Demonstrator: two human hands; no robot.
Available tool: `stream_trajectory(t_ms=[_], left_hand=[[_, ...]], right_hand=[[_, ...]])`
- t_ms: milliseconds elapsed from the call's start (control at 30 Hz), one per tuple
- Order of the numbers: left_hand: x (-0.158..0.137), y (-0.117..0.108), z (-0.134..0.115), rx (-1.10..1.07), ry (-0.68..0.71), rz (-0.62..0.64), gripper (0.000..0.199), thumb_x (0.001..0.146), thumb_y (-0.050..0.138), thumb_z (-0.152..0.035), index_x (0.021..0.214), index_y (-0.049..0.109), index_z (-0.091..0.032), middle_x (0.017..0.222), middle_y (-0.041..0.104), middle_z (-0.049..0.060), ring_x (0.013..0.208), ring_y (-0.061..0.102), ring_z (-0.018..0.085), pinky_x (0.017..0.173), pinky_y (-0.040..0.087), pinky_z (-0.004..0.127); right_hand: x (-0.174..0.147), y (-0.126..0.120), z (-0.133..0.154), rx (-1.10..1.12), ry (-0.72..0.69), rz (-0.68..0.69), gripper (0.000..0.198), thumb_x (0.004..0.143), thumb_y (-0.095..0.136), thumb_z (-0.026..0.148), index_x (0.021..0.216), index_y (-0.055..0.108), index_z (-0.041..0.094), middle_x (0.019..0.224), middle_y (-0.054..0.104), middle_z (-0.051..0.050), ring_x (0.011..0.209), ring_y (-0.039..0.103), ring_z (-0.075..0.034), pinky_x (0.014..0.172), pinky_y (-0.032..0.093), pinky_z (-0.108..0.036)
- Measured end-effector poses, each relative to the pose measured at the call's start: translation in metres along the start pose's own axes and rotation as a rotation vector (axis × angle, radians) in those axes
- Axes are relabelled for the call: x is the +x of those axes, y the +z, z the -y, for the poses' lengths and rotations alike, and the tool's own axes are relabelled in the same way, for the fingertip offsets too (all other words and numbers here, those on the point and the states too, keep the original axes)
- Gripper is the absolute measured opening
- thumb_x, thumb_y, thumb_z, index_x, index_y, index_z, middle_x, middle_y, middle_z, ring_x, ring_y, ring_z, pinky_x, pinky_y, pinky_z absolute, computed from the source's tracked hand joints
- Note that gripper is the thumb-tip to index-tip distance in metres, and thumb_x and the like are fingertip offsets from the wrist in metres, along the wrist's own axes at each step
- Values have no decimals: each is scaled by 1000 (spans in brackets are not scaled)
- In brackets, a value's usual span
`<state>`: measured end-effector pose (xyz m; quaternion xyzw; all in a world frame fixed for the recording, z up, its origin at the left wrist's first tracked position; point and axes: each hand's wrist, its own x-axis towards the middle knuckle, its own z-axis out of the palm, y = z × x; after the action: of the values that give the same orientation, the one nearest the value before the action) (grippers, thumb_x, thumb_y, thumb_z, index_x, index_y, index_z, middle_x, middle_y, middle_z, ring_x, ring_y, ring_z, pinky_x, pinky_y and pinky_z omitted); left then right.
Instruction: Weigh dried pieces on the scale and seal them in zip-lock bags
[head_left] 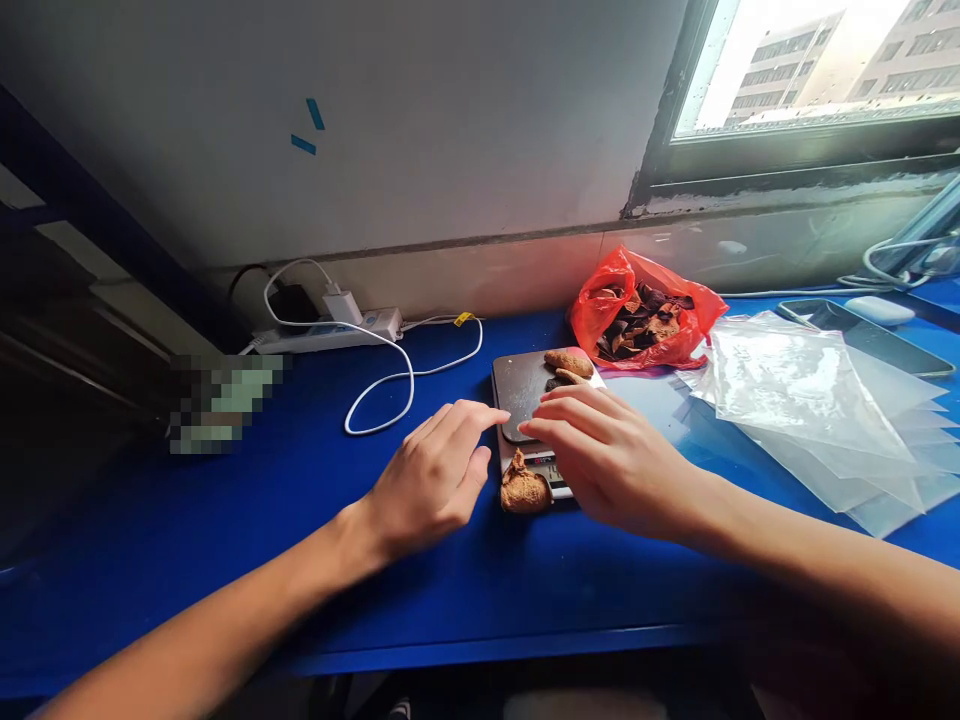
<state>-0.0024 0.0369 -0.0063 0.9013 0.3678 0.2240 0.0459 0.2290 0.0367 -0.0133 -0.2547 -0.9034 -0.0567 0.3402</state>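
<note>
A small digital kitchen scale (523,388) with a metal plate lies on the blue table. Several dried brown pieces (568,362), peel-like in look, sit at the back right of its plate. Another dried, wrinkled brown piece (525,487) rests at the scale's front edge, partly over the display panel. My left hand (439,468) is open beside the scale, its index fingertip at the plate's left edge and the thumb apart. Over the right side of the scale, my right hand (611,455) has its fingers stretched out and covers part of the display; its thumb is hidden.
A red plastic bag (679,345) full of dark dried pieces stands open behind the scale. Clear plastic bags (806,385) lie stacked at the right, near a phone (870,330). A power strip (382,325) with a looping white cable (412,385) runs along the wall.
</note>
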Motion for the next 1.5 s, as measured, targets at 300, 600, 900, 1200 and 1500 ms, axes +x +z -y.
stream_trajectory(t_ms=[300,600,900,1200,1500], left_hand=[[-12,-1,-30,115,268,89,17,91,58,-27,103,62,-15,101,66,11,84,64,24,68,55,34],[0,-20,-31,-877,-386,-132,17,94,53,-26,104,62,-17,90,66,4,69,61,13,66,54,26],[6,-6,-44,-1616,-821,-9,17,90,58,-24,102,67,-15,99,67,7,77,64,15,74,55,27],[5,0,-42,-1614,-810,72,13,88,58,-18,98,65,-13,98,66,7,78,65,15,77,56,28],[6,-5,-38,-1611,-809,-11,15,93,57,-26,95,65,-14,87,64,5,74,65,15,71,57,28]], right_hand=[[-7,-7,6,85,10,27,25,86,46,4,107,59,10,93,63,-12,96,55,-24,80,51,-40],[-10,0,2,283,200,-48,29,93,43,10,122,48,13,97,62,-10,90,55,-19,77,50,-35],[-7,4,19,574,477,-112,26,96,41,17,122,44,18,92,61,-5,76,61,-12,66,51,-25],[-4,0,18,518,310,-117,11,94,50,15,103,56,17,89,70,-4,76,66,-11,67,52,-20],[2,-19,10,307,315,-260,13,92,51,13,93,63,19,82,70,-2,68,65,-11,62,52,-21]])
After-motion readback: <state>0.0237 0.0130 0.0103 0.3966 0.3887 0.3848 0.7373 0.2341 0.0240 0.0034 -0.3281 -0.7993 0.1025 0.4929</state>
